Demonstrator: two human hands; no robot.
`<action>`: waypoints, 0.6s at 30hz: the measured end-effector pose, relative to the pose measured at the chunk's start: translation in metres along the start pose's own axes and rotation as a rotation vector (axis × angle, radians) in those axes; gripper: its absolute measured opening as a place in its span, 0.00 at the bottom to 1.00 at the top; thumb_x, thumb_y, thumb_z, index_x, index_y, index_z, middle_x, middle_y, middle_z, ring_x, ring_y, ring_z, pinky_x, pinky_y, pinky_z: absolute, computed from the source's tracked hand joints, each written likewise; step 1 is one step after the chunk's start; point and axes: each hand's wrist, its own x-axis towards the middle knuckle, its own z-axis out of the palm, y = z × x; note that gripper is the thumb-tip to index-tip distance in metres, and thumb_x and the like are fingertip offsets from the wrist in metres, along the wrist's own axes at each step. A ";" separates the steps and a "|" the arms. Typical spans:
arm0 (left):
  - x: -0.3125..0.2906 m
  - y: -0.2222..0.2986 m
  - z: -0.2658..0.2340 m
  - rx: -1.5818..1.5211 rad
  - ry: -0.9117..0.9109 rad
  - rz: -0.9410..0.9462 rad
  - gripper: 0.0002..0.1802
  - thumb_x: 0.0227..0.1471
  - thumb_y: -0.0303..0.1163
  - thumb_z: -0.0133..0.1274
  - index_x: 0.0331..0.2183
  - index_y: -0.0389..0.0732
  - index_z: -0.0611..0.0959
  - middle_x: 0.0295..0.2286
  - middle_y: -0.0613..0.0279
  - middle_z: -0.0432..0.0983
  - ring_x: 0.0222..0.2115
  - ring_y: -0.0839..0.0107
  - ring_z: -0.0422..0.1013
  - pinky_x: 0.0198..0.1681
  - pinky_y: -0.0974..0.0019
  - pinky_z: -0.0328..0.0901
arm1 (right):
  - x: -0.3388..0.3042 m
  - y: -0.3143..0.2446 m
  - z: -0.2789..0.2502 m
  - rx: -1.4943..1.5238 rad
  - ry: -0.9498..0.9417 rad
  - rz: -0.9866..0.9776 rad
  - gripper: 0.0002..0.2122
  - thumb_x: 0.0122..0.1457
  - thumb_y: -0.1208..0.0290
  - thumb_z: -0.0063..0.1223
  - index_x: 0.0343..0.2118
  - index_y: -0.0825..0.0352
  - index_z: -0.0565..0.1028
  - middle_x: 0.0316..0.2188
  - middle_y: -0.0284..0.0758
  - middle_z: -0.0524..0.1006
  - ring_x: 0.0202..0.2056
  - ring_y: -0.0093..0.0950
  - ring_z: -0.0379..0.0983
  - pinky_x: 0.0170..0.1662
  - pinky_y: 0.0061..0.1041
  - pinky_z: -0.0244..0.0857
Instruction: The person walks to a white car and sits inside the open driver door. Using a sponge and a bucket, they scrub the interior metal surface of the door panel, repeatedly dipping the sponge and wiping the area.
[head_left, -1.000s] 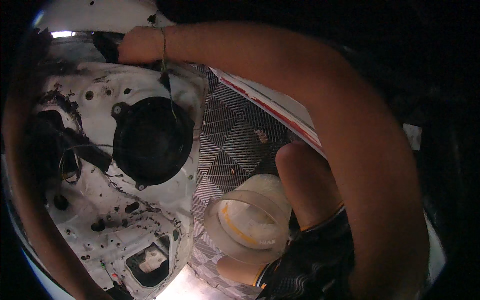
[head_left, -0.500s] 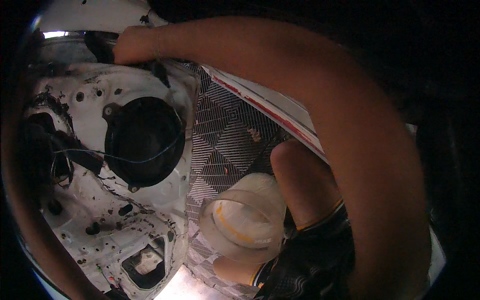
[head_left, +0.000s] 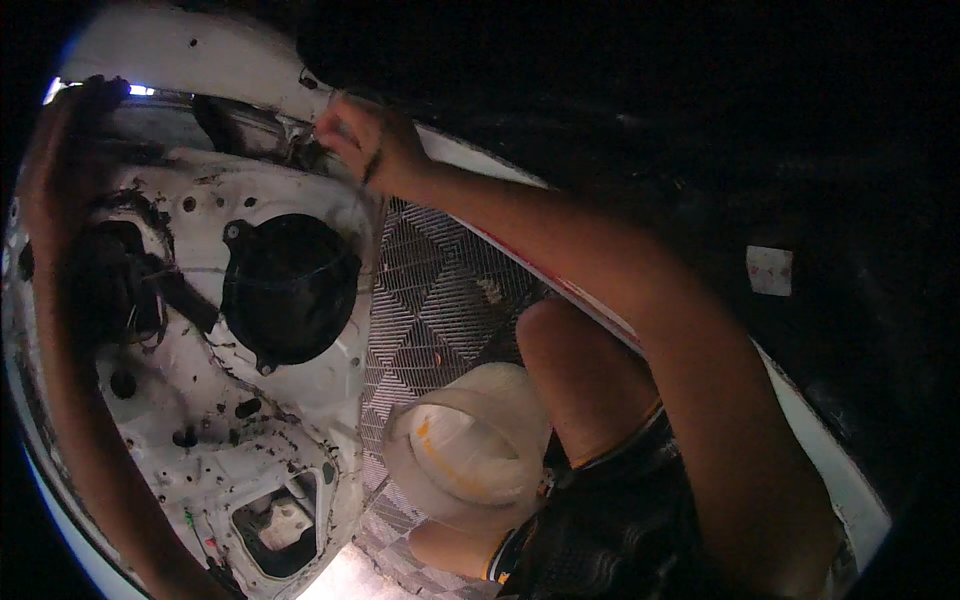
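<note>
A bare white car door (head_left: 300,400) stands at my left with its inner metal showing, stained and full of holes. Set into it is a round black speaker (head_left: 292,290), with a thin wire across its face. My right hand (head_left: 370,145) is at the door's upper corner, by the window slot, with curled fingers; whatever is in them, if anything, is too small to make out. Dark and in shadow, my left hand (head_left: 82,115) reaches the far top end of the door. Its fingers cannot be made out clearly against the window slot.
A pale translucent plastic bucket (head_left: 470,440) sits between my knees on the patterned floor mat (head_left: 420,300). Right of it runs a white and red sill edge (head_left: 545,270) under my right arm. A small white label (head_left: 770,271) shows in the dark at right.
My right hand has come out of the window slot and moved right, now showing its fingers. My left hand has come into sight at the door's top. The view has shifted slightly.
</note>
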 end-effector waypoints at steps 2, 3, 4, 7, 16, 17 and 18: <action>-0.003 -0.014 -0.033 -0.135 -0.076 -0.049 0.13 0.53 0.36 0.60 0.40 0.42 0.83 0.39 0.56 0.80 0.40 0.56 0.77 0.44 0.59 0.70 | -0.021 -0.016 -0.011 0.003 -0.143 0.057 0.07 0.58 0.70 0.62 0.38 0.62 0.77 0.31 0.34 0.82 0.31 0.34 0.80 0.35 0.32 0.72; -0.008 -0.016 -0.047 -0.225 -0.104 -0.101 0.14 0.53 0.33 0.60 0.42 0.41 0.82 0.41 0.55 0.80 0.42 0.55 0.77 0.47 0.59 0.70 | -0.033 -0.009 -0.007 -0.025 -0.164 0.032 0.07 0.58 0.70 0.61 0.38 0.61 0.77 0.32 0.34 0.82 0.32 0.34 0.80 0.36 0.32 0.72; -0.013 0.001 -0.048 -0.342 -0.081 -0.191 0.15 0.53 0.29 0.60 0.44 0.40 0.82 0.43 0.54 0.80 0.44 0.54 0.77 0.49 0.60 0.70 | -0.042 0.008 -0.018 -0.105 -0.190 0.013 0.07 0.59 0.70 0.61 0.39 0.61 0.77 0.32 0.34 0.82 0.33 0.34 0.81 0.36 0.32 0.72; -0.032 0.063 -0.100 -0.462 -0.026 -0.426 0.17 0.53 0.21 0.60 0.47 0.36 0.82 0.45 0.52 0.80 0.46 0.53 0.77 0.53 0.60 0.69 | -0.057 0.019 -0.050 -0.157 -0.218 0.077 0.06 0.60 0.70 0.59 0.39 0.62 0.78 0.34 0.34 0.81 0.35 0.34 0.81 0.37 0.33 0.73; -0.152 0.365 -0.290 -2.056 -1.244 -1.098 0.14 0.49 0.17 0.60 0.40 0.35 0.83 0.33 0.58 0.85 0.34 0.71 0.81 0.37 0.66 0.73 | -0.067 0.033 -0.054 -0.124 -0.251 0.112 0.08 0.62 0.75 0.55 0.42 0.65 0.80 0.39 0.42 0.81 0.41 0.38 0.80 0.44 0.31 0.72; -0.176 0.433 -0.297 -2.464 -0.916 -1.317 0.17 0.52 0.33 0.65 0.42 0.36 0.81 0.27 0.63 0.81 0.27 0.69 0.76 0.32 0.64 0.71 | -0.064 0.037 -0.053 -0.093 -0.282 0.147 0.08 0.62 0.75 0.55 0.42 0.65 0.81 0.39 0.42 0.81 0.41 0.38 0.80 0.44 0.31 0.72; -0.169 0.473 -0.287 -2.508 -1.335 -1.189 0.19 0.53 0.34 0.63 0.45 0.36 0.81 0.31 0.62 0.81 0.31 0.70 0.76 0.35 0.66 0.70 | -0.065 0.047 -0.063 -0.087 -0.315 0.188 0.08 0.62 0.75 0.55 0.42 0.65 0.81 0.39 0.42 0.81 0.41 0.37 0.80 0.44 0.31 0.72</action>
